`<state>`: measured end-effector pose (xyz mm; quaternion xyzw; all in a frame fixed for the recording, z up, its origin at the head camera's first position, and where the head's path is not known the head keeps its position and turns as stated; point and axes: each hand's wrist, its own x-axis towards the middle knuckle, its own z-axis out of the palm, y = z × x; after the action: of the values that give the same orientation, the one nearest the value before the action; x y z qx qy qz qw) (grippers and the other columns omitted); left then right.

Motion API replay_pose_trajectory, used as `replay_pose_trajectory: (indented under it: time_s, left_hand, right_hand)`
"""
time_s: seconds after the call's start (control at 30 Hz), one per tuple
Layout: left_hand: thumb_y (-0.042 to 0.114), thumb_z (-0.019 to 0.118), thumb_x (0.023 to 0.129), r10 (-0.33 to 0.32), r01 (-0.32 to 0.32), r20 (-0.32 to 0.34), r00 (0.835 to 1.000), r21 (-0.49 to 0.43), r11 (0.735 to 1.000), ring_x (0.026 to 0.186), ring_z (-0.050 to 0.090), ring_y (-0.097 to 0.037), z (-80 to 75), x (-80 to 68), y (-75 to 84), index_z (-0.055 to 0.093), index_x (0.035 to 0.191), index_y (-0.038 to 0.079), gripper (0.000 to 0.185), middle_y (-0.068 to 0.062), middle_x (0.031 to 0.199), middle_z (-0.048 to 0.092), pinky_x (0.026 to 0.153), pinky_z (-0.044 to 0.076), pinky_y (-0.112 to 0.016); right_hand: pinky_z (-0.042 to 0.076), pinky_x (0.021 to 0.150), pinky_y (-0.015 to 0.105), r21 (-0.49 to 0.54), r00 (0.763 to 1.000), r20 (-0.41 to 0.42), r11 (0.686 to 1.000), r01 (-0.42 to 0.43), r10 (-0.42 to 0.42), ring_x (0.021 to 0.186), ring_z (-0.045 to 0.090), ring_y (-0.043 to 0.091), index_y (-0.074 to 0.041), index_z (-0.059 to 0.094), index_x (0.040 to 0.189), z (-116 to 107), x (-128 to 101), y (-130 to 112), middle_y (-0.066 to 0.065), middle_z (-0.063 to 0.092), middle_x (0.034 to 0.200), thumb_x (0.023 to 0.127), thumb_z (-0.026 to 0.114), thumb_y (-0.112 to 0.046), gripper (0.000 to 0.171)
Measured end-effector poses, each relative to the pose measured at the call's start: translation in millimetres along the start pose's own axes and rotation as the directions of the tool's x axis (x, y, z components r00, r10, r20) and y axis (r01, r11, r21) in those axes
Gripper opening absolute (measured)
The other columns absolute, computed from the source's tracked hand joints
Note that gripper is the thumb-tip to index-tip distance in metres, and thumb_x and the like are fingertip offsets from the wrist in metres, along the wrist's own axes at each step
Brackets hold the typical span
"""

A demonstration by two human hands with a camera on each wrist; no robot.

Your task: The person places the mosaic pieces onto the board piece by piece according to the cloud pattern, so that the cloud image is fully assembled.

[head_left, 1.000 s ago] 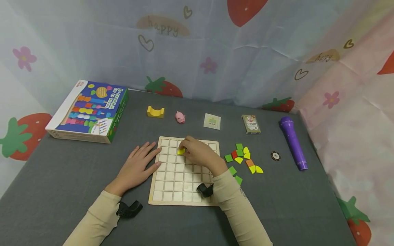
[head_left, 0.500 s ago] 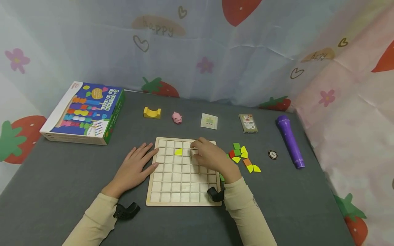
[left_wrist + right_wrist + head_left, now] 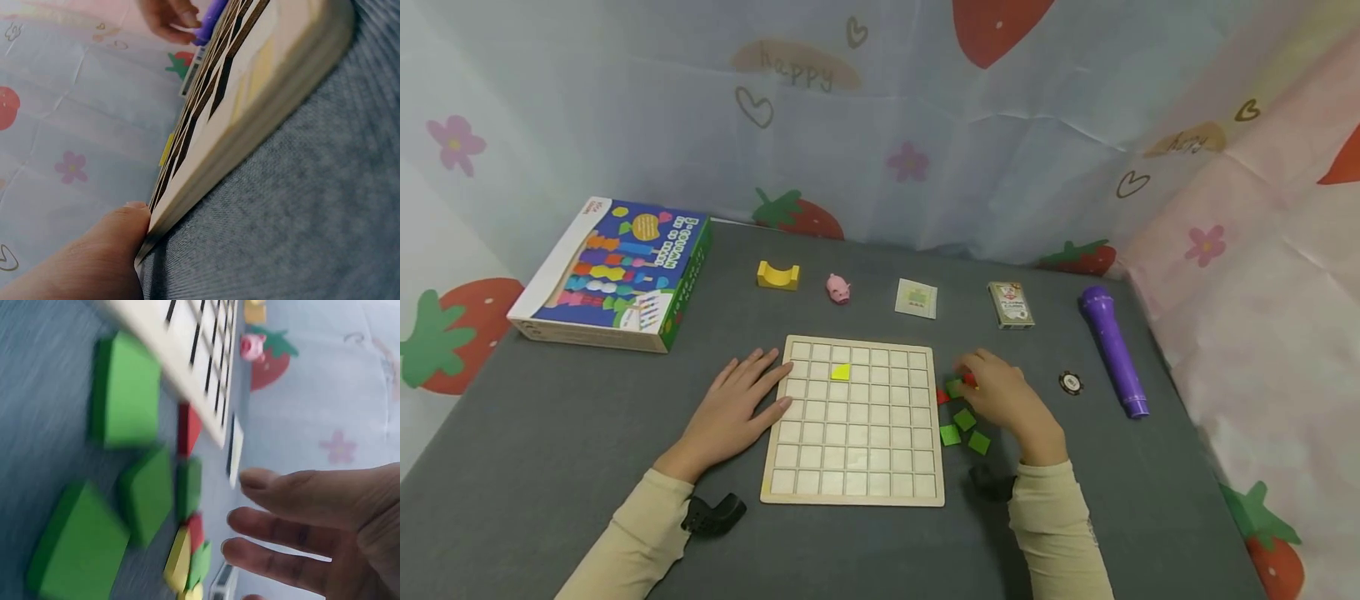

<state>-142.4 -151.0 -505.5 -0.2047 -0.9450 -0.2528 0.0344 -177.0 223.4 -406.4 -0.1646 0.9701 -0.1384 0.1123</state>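
My left hand (image 3: 733, 417) lies flat with straight fingers, its fingertips touching the left edge of the wooden grid board (image 3: 857, 433). In the left wrist view its thumb (image 3: 115, 234) presses against the board's side. One yellow quarter-round piece (image 3: 840, 372) sits in a cell of an upper row. Right of the board, my right hand (image 3: 1006, 400) hovers over the loose pieces and partly hides them. The right wrist view shows its thumb and fingers apart, holding nothing. Below them are green blocks (image 3: 131, 394), red pieces (image 3: 188, 429) and a yellow piece (image 3: 179, 559).
Along the back are a game box (image 3: 617, 271), a yellow curved block (image 3: 778, 276), a pink pig figure (image 3: 838, 288), a square card (image 3: 916, 298) and a playing-card box (image 3: 1011, 305). A round chip (image 3: 1071, 382) and purple flashlight-shaped object (image 3: 1114, 352) lie at right.
My right hand lets go of the yellow piece on the board and moves right, over the loose pieces. My left hand stays at the board's edge.
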Motion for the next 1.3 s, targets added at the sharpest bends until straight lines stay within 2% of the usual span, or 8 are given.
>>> replay_pose_trajectory:
  time_s: [0.07,0.17,0.4,0.5,0.77,0.93,1.07,1.3]
  left_hand:
    - [0.045,0.051,0.097,0.005,-0.005,0.0,1.0,-0.002,1.0,0.145,0.02,-0.032,1.0,0.8,0.4,0.038,0.149,0.019,0.059,-0.011,0.155,0.03,0.117,0.009,-0.052]
    - [0.045,0.051,0.097,0.015,-0.015,-0.006,1.0,-0.003,1.0,0.145,0.02,-0.032,2.3,1.5,0.0,0.038,0.148,0.019,0.059,-0.012,0.155,0.03,0.117,0.01,-0.053]
    - [0.044,0.052,0.097,0.01,-0.01,-0.025,1.0,-0.002,1.0,0.145,0.021,-0.033,2.1,0.3,-2.1,0.04,0.148,0.019,0.058,-0.012,0.154,0.031,0.117,0.01,-0.053]
    - [0.045,0.051,0.097,0.01,-0.01,-0.018,1.0,-0.004,1.0,0.145,0.021,-0.033,1.6,0.5,-1.4,0.039,0.148,0.019,0.058,-0.012,0.155,0.031,0.117,0.01,-0.053]
    - [0.045,0.051,0.097,0.002,-0.002,-0.009,1.0,-0.009,1.0,0.145,0.021,-0.033,0.9,0.3,-0.7,0.039,0.148,0.018,0.058,-0.012,0.155,0.031,0.117,0.01,-0.053]
    - [0.045,0.051,0.097,-0.001,0.001,-0.016,1.0,-0.01,1.0,0.145,0.02,-0.032,1.2,1.1,-2.7,0.039,0.148,0.02,0.058,-0.011,0.155,0.03,0.117,0.01,-0.053]
    - [0.045,0.051,0.097,0.006,-0.006,-0.023,1.0,-0.012,1.0,0.145,0.021,-0.032,0.4,1.5,-3.1,0.039,0.148,0.019,0.058,-0.012,0.155,0.031,0.117,0.01,-0.053]
    - [0.043,0.053,0.097,0.018,-0.018,-0.018,1.0,-0.004,1.0,0.144,0.022,-0.033,0.3,1.2,-0.8,0.04,0.148,0.018,0.058,-0.013,0.154,0.032,0.116,0.011,-0.054]
  right_hand:
    - [0.04,0.087,0.059,-0.001,0.999,0.0,0.999,-0.041,0.041,0.107,0.058,0.031,-0.006,0.061,0.119,1,-4,10,0.011,0.06,0.114,0.092,0.065,-0.015,0.029]
    - [0.041,0.086,0.055,0.007,0.997,-0.001,0.997,-0.08,0.08,0.104,0.058,0.03,-0.006,0.063,0.116,4,-7,23,0.011,0.06,0.111,0.092,0.065,-0.015,0.026]
    - [0.049,0.088,0.049,0.074,0.999,-0.054,0.997,0.003,0.001,0.102,0.059,0.034,0.002,0.062,0.11,7,-11,43,0.018,0.06,0.11,0.089,0.064,-0.004,0.022]
    - [0.049,0.087,0.049,0.08,0.997,-0.07,0.997,-0.012,0.017,0.1,0.059,0.034,0.004,0.062,0.111,5,-16,51,0.019,0.059,0.108,0.089,0.064,-0.003,0.022]
    - [0.047,0.084,0.052,0.096,0.991,-0.095,0.992,-0.082,0.091,0.097,0.057,0.035,0.007,0.059,0.114,-4,-37,69,0.023,0.059,0.108,0.09,0.064,-0.007,0.028]
    - [0.048,0.079,0.051,0.064,0.991,-0.077,0.992,-0.109,0.114,0.089,0.059,0.034,0.008,0.058,0.114,-10,-46,78,0.022,0.062,0.097,0.087,0.066,-0.009,0.033]
    - [0.049,0.076,0.051,0.082,0.989,-0.035,0.987,-0.141,0.144,0.087,0.06,0.033,0.008,0.057,0.116,-7,-46,82,0.022,0.062,0.097,0.09,0.066,-0.017,0.037]
    - [0.047,0.081,0.05,0.116,0.983,-0.039,0.978,-0.172,0.178,0.093,0.056,0.032,0.007,0.057,0.117,10,-38,79,0.022,0.056,0.106,0.094,0.063,-0.027,0.042]
